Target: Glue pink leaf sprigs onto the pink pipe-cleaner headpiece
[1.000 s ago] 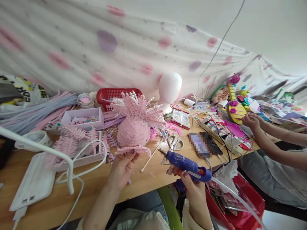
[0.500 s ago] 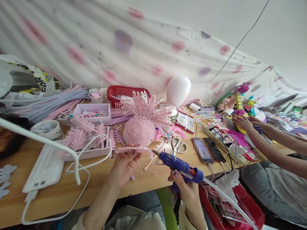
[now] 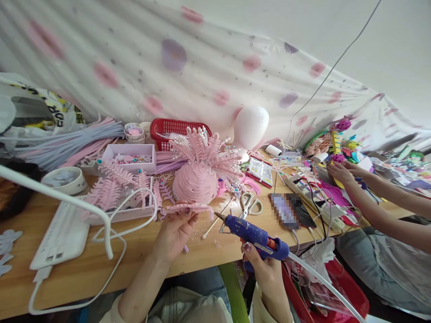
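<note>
My left hand (image 3: 175, 231) pinches a pink fern-shaped pipe-cleaner leaf (image 3: 191, 208) just above the wooden table (image 3: 141, 249). My right hand (image 3: 264, 269) grips a blue hot glue gun (image 3: 254, 233), its metal nozzle pointing left toward the leaf's right end. Behind the leaf stands a pink wound cone headpiece (image 3: 197, 177) bristling with pink fronds and pearl beads. A thin wooden stick (image 3: 215, 222) lies between leaf and gun.
Scissors (image 3: 251, 205), a phone (image 3: 285, 211), a red basket (image 3: 177, 131), a white foam head (image 3: 251, 128), trays of pink leaves (image 3: 117, 193) and a white lamp arm (image 3: 63, 202) crowd the table. Another person's hands (image 3: 340, 172) work at the right among colourful paper crafts.
The view swung slightly left. My right hand brought the glue gun's nozzle closer to the pink leaf, which my left hand kept holding. The other person's hands shifted a little.
</note>
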A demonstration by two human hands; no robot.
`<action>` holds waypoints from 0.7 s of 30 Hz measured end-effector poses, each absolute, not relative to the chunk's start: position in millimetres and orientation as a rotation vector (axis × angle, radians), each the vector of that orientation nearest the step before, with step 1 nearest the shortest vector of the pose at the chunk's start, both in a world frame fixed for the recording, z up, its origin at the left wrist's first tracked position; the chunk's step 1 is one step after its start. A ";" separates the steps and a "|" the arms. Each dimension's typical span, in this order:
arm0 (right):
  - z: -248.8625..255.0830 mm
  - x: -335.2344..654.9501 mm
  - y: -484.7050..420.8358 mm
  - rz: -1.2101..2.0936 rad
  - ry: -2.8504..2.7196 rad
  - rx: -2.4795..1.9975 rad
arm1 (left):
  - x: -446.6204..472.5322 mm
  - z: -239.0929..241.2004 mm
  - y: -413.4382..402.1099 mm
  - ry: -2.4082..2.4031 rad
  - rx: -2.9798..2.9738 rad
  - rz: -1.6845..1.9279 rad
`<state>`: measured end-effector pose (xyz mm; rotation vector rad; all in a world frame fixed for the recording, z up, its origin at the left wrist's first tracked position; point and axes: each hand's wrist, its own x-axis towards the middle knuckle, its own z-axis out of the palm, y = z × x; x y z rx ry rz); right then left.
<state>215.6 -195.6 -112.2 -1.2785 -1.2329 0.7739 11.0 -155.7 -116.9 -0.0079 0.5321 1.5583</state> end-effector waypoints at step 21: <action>-90.0 206.5 -193.2 0.731 -1.362 -1.236 | 11.0 -117.1 -158.8 0.534 -0.018 1.538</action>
